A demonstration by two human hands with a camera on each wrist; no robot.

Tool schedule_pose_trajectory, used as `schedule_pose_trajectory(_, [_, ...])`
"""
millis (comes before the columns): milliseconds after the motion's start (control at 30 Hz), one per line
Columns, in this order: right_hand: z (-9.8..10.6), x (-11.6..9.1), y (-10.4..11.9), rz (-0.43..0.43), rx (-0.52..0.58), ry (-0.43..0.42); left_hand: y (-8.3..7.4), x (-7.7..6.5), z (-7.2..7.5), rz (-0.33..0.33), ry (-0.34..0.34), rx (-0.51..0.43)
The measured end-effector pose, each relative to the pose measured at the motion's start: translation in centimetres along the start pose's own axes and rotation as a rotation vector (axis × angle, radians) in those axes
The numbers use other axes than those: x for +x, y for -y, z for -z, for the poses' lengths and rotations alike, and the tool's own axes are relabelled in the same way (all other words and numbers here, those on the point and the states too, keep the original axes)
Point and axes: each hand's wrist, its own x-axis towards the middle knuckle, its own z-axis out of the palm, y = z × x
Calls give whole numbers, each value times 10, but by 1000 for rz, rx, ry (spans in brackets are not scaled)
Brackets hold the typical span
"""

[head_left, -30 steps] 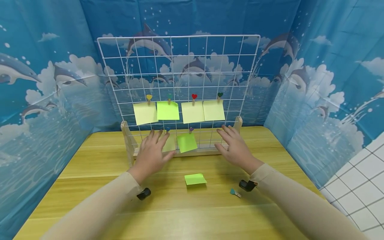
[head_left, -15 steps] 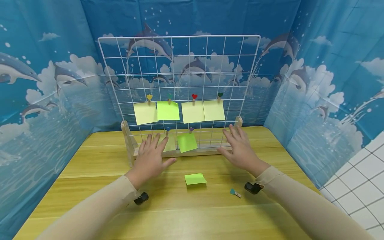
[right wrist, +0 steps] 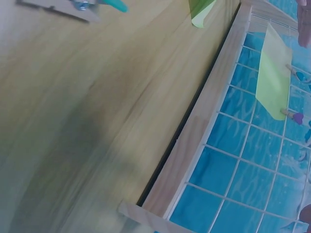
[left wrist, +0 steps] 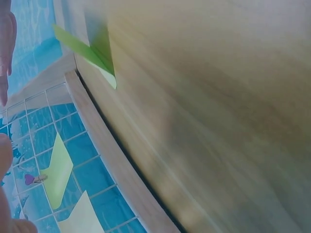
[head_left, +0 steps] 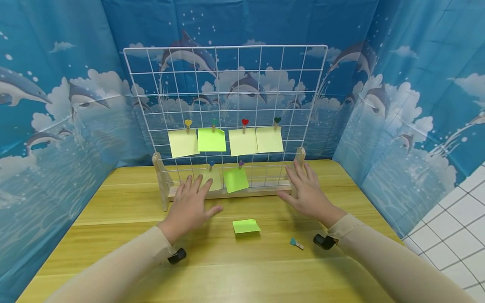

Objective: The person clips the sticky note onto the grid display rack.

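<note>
My left hand [head_left: 187, 209] is held with fingers spread, holding nothing, in front of the lower left of a white wire grid [head_left: 238, 92]. On the other side my right hand [head_left: 311, 194] is likewise spread, near the right wooden foot [head_left: 300, 156]. A loose green sticky note [head_left: 246, 226] lies on the table between them, one edge raised. Nearer the right wrist lies a small clothespin with a teal heart [head_left: 297, 243]. In the lower row hang a green note [head_left: 235, 180] under a purple-heart clip [head_left: 241, 164] and a pale yellow note [head_left: 213, 179], partly behind my left fingers.
Several notes hang in the upper row, including a green note [head_left: 211, 139] and a pale yellow note [head_left: 243, 142], each under a heart clip. The grid stands on a wooden base [head_left: 250, 190] on the wooden table [head_left: 235, 273]. Dolphin-print curtains [head_left: 242, 25] surround it.
Both hands have drawn slightly back toward the body and apart, the right one shifting rightward. The notes, the clips and the grid stay where they were.
</note>
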Motion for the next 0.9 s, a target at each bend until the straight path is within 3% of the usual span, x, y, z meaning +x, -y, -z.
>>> schedule_pose_trajectory(900, [-7,-24,-13,-61,3,71,-8,-16,-13,-21,84,3])
